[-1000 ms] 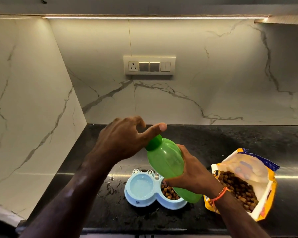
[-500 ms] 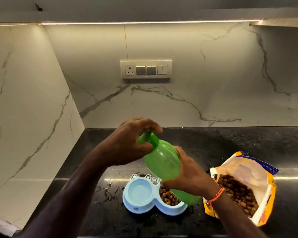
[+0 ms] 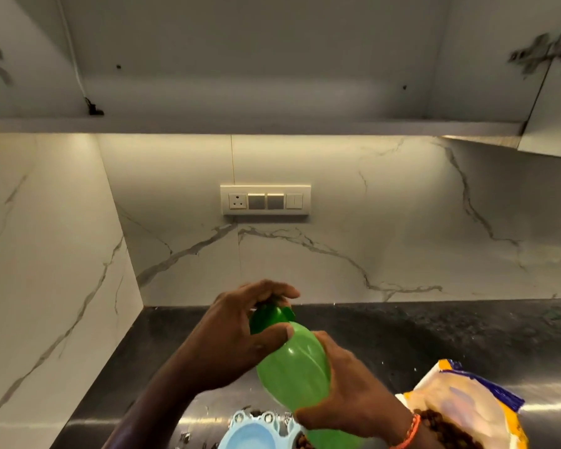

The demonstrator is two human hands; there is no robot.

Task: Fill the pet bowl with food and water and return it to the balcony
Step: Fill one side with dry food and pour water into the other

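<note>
Two hands, left hand (image 3: 237, 332) curled over cap (image 3: 268, 317), right hand (image 3: 344, 393) gripping bottle (image 3: 293, 367)

Green bottle (image 3: 293, 371), pale-blue pet bowl (image 3: 256, 435), black countertop (image 3: 434, 338)

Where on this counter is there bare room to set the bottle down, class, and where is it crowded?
Free: the dark counter between the back wall and the food bag, and the strip left of the bowl toward the side wall. Crowded: the front centre, where the left hand, right hand, bottle, bowl and bag sit close together.
</note>
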